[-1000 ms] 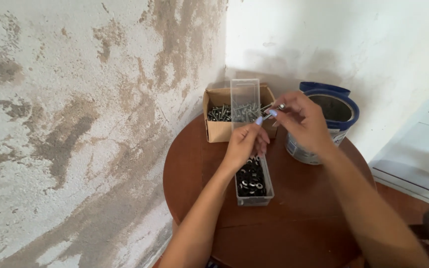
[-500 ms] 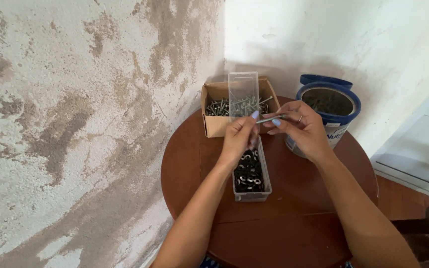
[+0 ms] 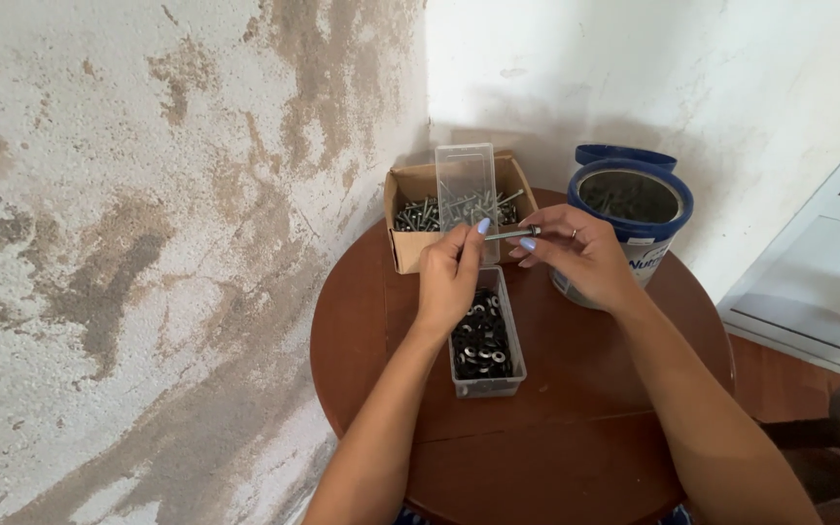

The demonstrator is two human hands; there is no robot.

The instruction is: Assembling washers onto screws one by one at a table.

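On the round, dark brown wooden table (image 3: 576,428), nearest the person, a bare stretch of tabletop runs up to a small clear plastic box of black washers (image 3: 483,335), which stands open with its clear lid (image 3: 467,190) tipped upright at the far end. Just above that box the two hands meet. The left hand (image 3: 449,277) is pinched shut, thumb and forefinger closed on the near end of a long grey metal screw (image 3: 512,233); the right hand (image 3: 580,258) grips the same screw at its far end, fingertips closed tight around it, so the screw lies level in the air between them, over the far end of the washer box. Beyond the hands sits an open brown cardboard box of silvery screws (image 3: 410,209), touching the upright lid. To its right stands a blue and white round tin (image 3: 639,219), open, with its blue lid (image 3: 624,156) behind it. The table is pushed into a corner: a rough, peeling, stained plaster wall (image 3: 148,243) on the left, a white wall (image 3: 653,78) at the back.

Compared with half a second ago, both hands keep the same pinch on the screw, and the boxes and tin have not shifted.
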